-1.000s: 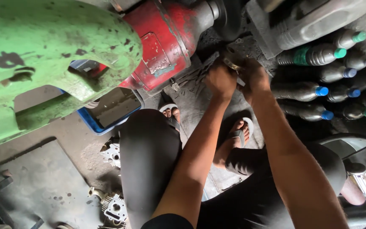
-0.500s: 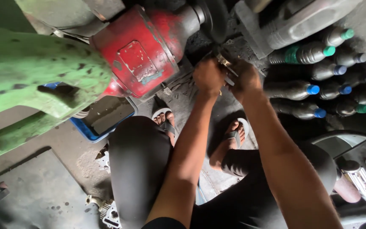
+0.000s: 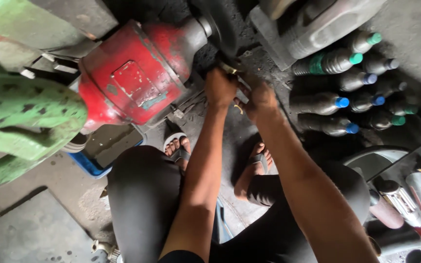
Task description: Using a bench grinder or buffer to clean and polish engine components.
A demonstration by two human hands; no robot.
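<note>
My left hand (image 3: pixel 220 86) and my right hand (image 3: pixel 259 100) are together just below a dark grinding wheel (image 3: pixel 220 27) on a red motor (image 3: pixel 132 78). Both hands grip a small metal part (image 3: pixel 237 80) with a brass-coloured edge, pressed up near the wheel's lower rim. The part is mostly hidden by my fingers. My knees in black trousers and my sandalled feet (image 3: pixel 179 146) are below the hands.
A green machine body (image 3: pixel 20 117) fills the left. Several dark plastic bottles with coloured caps (image 3: pixel 347 97) lie at the right, under a grey jerrycan (image 3: pixel 317 29). A blue tray (image 3: pixel 91 165) sits under the motor. Metal cylinders (image 3: pixel 405 199) lie at the lower right.
The view has shifted, so the motor and my hands sit lower and further left in frame. My hands stay together on the part by the wheel.
</note>
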